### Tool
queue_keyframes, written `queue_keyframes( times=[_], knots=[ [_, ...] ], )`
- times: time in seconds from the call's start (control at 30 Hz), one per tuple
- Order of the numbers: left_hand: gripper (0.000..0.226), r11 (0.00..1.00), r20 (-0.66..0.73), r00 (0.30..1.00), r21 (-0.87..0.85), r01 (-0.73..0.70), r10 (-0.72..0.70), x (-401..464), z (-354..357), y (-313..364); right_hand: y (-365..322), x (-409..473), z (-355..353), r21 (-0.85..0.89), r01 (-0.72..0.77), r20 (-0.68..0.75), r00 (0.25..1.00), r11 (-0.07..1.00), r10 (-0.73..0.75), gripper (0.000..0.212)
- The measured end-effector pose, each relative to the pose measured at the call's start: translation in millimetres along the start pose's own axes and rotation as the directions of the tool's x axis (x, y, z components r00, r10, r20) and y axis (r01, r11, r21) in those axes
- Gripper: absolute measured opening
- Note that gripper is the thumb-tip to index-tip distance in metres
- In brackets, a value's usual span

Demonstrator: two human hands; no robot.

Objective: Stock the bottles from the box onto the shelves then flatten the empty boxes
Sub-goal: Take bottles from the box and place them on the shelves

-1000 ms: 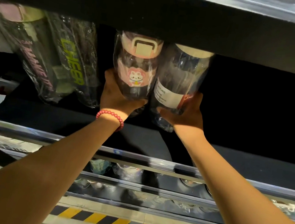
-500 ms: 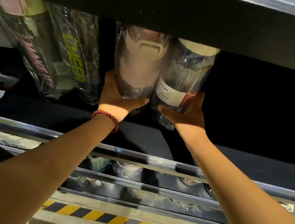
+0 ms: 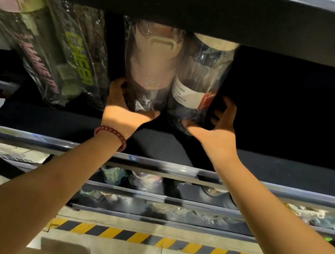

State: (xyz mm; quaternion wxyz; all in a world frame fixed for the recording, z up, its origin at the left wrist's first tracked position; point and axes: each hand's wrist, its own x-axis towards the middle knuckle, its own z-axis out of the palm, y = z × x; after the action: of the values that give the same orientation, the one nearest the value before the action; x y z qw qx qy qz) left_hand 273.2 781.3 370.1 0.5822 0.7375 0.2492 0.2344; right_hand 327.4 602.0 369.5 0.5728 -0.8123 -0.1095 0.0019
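Observation:
Two plastic-wrapped bottles stand side by side on the dark shelf. My left hand, with a red bead bracelet on its wrist, grips the base of the pink-lidded bottle. Round the base of the bottle with a white label my right hand curls, thumb under it and fingers spread along its right side. Both bottle tops reach up under the shelf above. A brown cardboard box corner shows at the bottom edge.
Left of my hands lean two wrapped bottles, one lettered CHEER and one with pink lettering. The shelf to the right is dark. Lower shelves hold several wrapped bottles. A yellow-black stripe crosses the floor.
Both bottles have moved further back on the shelf. The pink-lidded one has turned, so its cat picture no longer faces me. My right fingers have spread wider.

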Motion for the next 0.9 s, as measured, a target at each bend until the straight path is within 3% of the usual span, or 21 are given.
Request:
queue_keyframes(
  times=[0.13,0.23,0.4,0.47,0.63,0.8,0.83,0.9],
  knots=[
    [0.070,0.990,-0.010,0.996,0.104,0.093,-0.092,-40,-21,15,-11,-38,-37,-0.036,-0.111,0.022,0.993,0.993,0.112,0.083],
    [0.072,0.977,0.060,0.975,0.035,0.212,-0.214,-78,-29,32,-17,-82,-74,-0.063,-0.184,0.012,0.983,0.981,0.185,0.075],
    [0.069,0.972,0.425,0.874,0.072,0.224,-0.233,-159,6,69,-15,-171,-150,-0.030,-0.355,-0.099,0.931,0.934,0.351,0.065],
    [0.067,0.972,0.584,0.777,0.139,0.190,-0.236,-197,37,80,-6,-211,-184,-0.003,-0.464,-0.157,0.875,0.886,0.457,0.064],
    [0.071,0.944,0.854,0.424,0.330,0.007,-0.302,-306,129,87,28,-323,-272,0.152,-0.675,-0.284,0.670,0.722,0.686,0.057],
    [0.089,0.900,0.901,0.107,0.429,-0.076,-0.420,-435,205,102,78,-447,-353,0.363,-0.767,-0.396,0.388,0.530,0.832,0.054],
    [0.094,0.895,0.899,0.065,0.438,-0.084,-0.434,-460,220,99,90,-472,-368,0.389,-0.777,-0.407,0.337,0.495,0.849,0.050],
    [0.081,0.881,0.888,0.024,0.458,-0.116,-0.459,-501,247,89,109,-515,-393,0.429,-0.793,-0.394,0.268,0.434,0.879,0.052]
  ],
)
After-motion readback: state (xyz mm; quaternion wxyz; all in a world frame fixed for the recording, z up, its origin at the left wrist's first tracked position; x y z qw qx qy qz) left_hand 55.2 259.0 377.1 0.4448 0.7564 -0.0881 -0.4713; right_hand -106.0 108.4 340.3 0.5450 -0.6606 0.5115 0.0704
